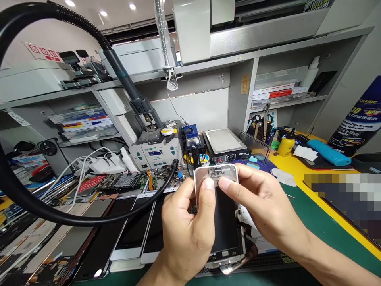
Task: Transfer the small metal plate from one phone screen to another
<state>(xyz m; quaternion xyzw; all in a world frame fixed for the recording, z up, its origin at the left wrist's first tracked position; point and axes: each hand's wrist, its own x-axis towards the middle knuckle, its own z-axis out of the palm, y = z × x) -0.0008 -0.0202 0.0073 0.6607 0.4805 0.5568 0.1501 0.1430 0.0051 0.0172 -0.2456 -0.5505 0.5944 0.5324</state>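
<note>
Both my hands hold a partly stripped phone (226,222), its dark flat face toward me and a pale frame round its top. My left hand (189,226) wraps the left edge, thumb pressed on a clear, printed strip (218,173) across the top end. From the right edge, my right hand (266,200) grips the phone, and its thumb presses that strip close to the left thumb. Small bare metal parts and contacts show at the phone's lower end. A shiny curved piece (248,254) sticks out behind its lower right corner. My fingers behind the phone are mostly hidden.
A black hose (89,223) loops across the left, joined to a grey hot-air station (157,155). Several phone screens (125,234) lie at left. Behind stand a hot plate (224,143) and a yellow bottle (286,145). A spray can (354,123) stands right, beyond a green mat (317,222).
</note>
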